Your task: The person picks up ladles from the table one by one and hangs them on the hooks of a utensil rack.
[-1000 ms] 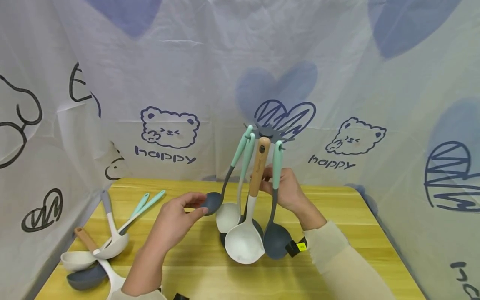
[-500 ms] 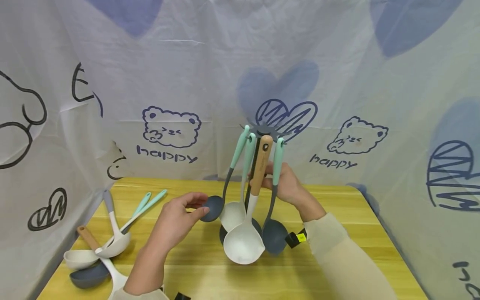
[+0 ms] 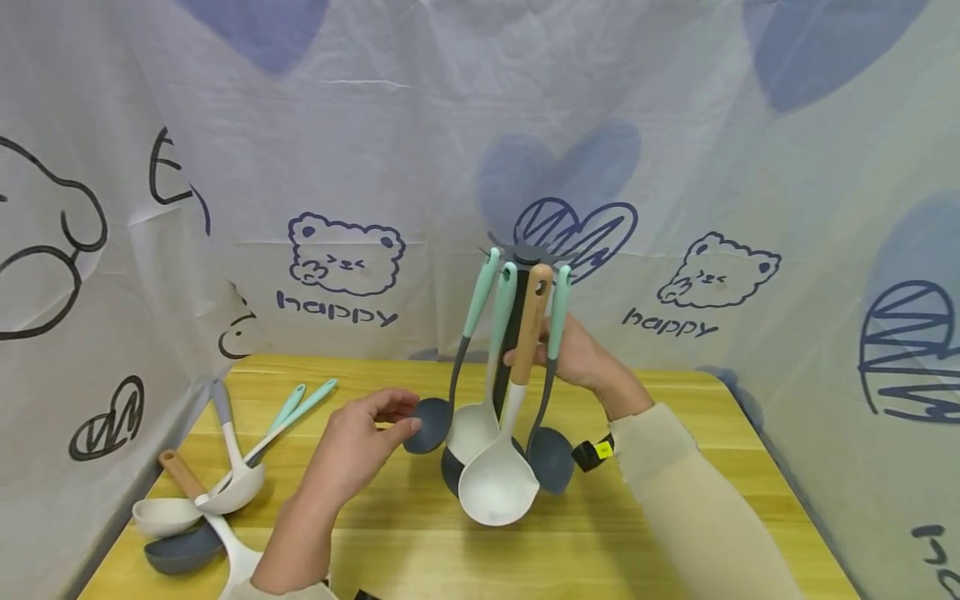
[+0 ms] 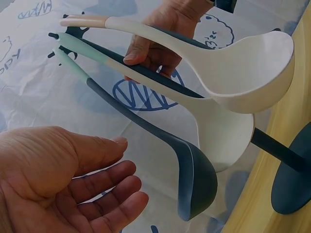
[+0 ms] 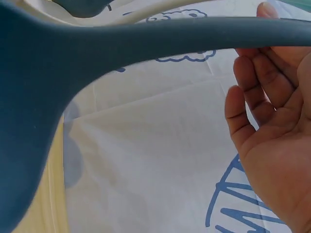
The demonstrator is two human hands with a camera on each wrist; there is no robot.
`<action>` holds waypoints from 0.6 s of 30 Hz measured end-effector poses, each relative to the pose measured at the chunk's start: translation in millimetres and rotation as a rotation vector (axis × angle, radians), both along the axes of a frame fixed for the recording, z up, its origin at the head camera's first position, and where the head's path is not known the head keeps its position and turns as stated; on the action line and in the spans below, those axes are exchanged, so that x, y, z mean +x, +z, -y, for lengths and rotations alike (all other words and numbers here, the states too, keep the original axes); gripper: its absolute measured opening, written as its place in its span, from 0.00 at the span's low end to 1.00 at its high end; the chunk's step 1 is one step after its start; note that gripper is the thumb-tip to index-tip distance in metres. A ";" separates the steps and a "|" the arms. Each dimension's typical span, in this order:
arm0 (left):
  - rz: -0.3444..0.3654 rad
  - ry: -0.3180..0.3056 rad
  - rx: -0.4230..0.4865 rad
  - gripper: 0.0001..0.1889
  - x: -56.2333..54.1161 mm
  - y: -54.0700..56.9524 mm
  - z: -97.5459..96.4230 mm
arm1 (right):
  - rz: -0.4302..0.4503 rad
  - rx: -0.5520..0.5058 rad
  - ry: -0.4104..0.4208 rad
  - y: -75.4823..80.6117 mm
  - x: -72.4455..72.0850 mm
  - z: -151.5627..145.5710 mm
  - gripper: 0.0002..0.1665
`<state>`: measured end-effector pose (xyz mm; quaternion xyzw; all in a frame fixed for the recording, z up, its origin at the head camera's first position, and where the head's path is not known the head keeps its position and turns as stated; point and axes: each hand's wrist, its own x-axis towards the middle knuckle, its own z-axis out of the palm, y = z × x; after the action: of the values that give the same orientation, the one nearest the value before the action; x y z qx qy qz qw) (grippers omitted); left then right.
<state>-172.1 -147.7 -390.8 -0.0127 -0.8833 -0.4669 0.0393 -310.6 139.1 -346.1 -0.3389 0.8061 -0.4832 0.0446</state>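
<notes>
Ladles (image 3: 498,493) on dark hook stand (image 4: 292,179)

Left hand (image 4: 53,174) just beside the dark ladle (image 4: 199,179)

Left of the dark ladle, the left hand shows its palm, fingers loosely bent, fingertips apart from the bowl. Above the ladle hang a white ladle with a mint handle (image 4: 223,141) and, higher, a larger white ladle (image 4: 238,68). Well above it, the right hand (image 4: 172,19) grips a dark pole (image 4: 277,147). Right of it, the pole meets a round base (image 4: 291,177) on the wooden tabletop (image 4: 299,104); patterned cloth (image 4: 155,170) lies behind it.
</notes>
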 end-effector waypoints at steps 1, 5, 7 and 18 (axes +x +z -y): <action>-0.002 0.001 0.000 0.16 0.1 -0.3 -0.2 | 0.002 0.000 -0.004 -0.3 0.1 -0.5 0.05; -0.008 -0.002 -0.004 0.16 0.3 -1.1 -0.9 | 0.001 -0.036 0.018 -4.4 -1.5 -3.0 0.09; -0.009 -0.004 -0.006 0.16 0.5 -1.0 -1.3 | 0.006 -0.057 0.031 -7.0 -2.4 -4.5 0.10; -0.019 -0.013 -0.010 0.16 0.2 -1.1 -4.2 | 0.039 -0.272 -0.291 -5.8 20.8 -11.2 0.13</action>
<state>-171.9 -143.5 -391.9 -0.0228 -0.8851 -0.4626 0.0447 -289.8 150.3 -351.9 -0.2124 0.7729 -0.5953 -0.0562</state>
